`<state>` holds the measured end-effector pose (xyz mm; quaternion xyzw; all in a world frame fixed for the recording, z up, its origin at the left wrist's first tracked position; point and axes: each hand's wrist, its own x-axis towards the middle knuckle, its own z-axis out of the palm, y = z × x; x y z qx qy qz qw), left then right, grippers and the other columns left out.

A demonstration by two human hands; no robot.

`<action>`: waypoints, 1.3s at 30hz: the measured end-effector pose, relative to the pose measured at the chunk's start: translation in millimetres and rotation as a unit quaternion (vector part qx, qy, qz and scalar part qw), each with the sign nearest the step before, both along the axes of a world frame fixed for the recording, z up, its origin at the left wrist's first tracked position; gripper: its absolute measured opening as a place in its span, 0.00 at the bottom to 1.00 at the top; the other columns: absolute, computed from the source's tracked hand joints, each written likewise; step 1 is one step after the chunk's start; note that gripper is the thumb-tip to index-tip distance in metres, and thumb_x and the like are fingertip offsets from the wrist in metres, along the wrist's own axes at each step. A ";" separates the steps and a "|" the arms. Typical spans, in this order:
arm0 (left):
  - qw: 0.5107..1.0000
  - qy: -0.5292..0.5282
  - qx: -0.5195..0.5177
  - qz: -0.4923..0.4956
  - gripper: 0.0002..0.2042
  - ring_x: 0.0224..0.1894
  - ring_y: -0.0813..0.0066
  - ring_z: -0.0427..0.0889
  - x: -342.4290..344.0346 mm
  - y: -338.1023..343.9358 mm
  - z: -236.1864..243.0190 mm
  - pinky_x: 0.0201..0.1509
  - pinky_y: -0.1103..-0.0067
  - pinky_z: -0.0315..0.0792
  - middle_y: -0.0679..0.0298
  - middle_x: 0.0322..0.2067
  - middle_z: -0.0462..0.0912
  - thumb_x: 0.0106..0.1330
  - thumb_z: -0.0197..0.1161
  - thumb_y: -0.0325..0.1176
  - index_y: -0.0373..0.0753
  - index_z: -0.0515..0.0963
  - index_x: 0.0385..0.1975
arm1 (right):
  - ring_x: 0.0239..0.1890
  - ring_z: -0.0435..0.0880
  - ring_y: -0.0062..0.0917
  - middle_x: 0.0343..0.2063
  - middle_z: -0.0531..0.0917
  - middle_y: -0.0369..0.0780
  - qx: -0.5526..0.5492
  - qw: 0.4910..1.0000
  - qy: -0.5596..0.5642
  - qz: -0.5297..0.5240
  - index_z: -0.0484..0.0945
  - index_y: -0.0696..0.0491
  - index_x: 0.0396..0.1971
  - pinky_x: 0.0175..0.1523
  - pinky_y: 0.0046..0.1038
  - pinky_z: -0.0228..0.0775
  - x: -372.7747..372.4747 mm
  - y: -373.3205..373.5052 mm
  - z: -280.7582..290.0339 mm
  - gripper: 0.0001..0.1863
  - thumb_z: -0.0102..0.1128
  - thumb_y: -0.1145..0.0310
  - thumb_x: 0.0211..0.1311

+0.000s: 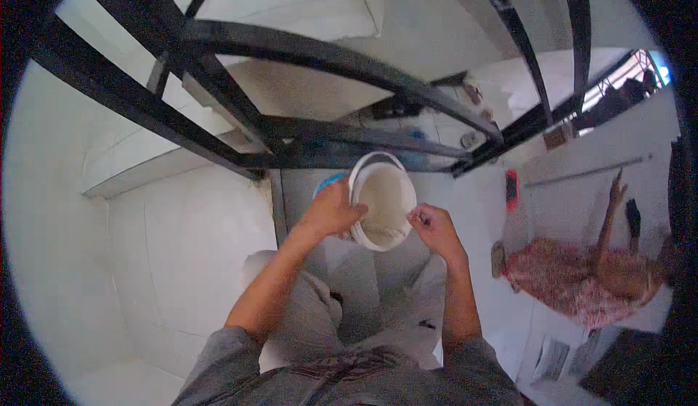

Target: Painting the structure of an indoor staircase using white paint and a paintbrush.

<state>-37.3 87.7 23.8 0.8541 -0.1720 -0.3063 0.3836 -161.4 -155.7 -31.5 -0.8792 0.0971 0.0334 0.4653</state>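
A white bucket (366,166) is in front of me above my knees, its open mouth facing up toward me. Pale, off-white material (384,201) coats or fills its inside; the depth is hard to judge. My left hand (333,210) is closed on the left rim, thumb over the edge and fingers along the outer wall, where a blue patch (331,181) shows. At the opposite rim, my right hand (434,228) is curled closed, thumb and fingertips touching the edge. A small dark spot shows among its fingers, too small to name.
Black metal bars (313,57) of a frame or railing cross ahead, close beyond the bucket. On the left is a white wall (182,260) with a ledge (145,170). A person in pink patterned clothing (560,279) is at the right, one arm stretched out. A red-edged object (512,190) is nearby.
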 end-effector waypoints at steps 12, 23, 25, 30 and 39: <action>0.996 -0.076 -0.043 0.006 0.21 0.16 0.66 0.83 -2.2 77.7 31.5 0.24 0.70 0.80 0.53 0.26 0.86 0.58 0.68 0.33 0.37 0.77 0.52 | 0.34 0.87 0.43 0.30 0.86 0.48 -0.226 0.962 0.134 0.071 0.86 0.56 0.27 0.41 0.38 0.78 18.8 120.1 28.9 0.17 0.70 0.55 0.54; 0.980 -0.193 -0.034 0.023 0.26 0.35 0.47 0.86 -32.5 120.4 36.6 0.43 0.60 0.79 0.46 0.33 0.85 0.53 0.70 0.39 0.33 0.76 0.52 | 0.41 0.87 0.43 0.37 0.86 0.48 -0.367 0.894 0.134 0.218 0.85 0.56 0.33 0.47 0.42 0.79 27.6 174.1 45.5 0.23 0.77 0.54 0.39; 0.985 -0.160 -0.057 0.038 0.28 0.40 0.44 0.85 -35.9 135.7 35.9 0.47 0.59 0.78 0.43 0.35 0.85 0.52 0.70 0.40 0.34 0.75 0.52 | 0.40 0.87 0.43 0.35 0.86 0.48 -0.373 0.892 0.130 0.218 0.85 0.55 0.33 0.46 0.43 0.79 30.4 190.9 57.9 0.22 0.75 0.55 0.41; 0.990 -0.129 -0.049 0.034 0.28 0.42 0.43 0.84 -41.1 141.0 64.1 0.47 0.58 0.77 0.43 0.37 0.84 0.52 0.69 0.39 0.36 0.75 0.54 | 0.39 0.86 0.45 0.32 0.86 0.49 -0.346 0.906 0.168 0.177 0.84 0.56 0.31 0.45 0.43 0.79 32.7 206.8 103.5 0.21 0.71 0.52 0.49; 0.989 -0.141 -0.040 -0.002 0.29 0.44 0.43 0.84 -42.1 166.3 88.4 0.49 0.58 0.77 0.43 0.40 0.84 0.54 0.68 0.39 0.31 0.72 0.55 | 0.34 0.85 0.49 0.29 0.85 0.51 -0.348 0.932 0.092 0.044 0.84 0.55 0.32 0.42 0.46 0.77 -7.3 228.6 129.5 0.20 0.58 0.51 0.66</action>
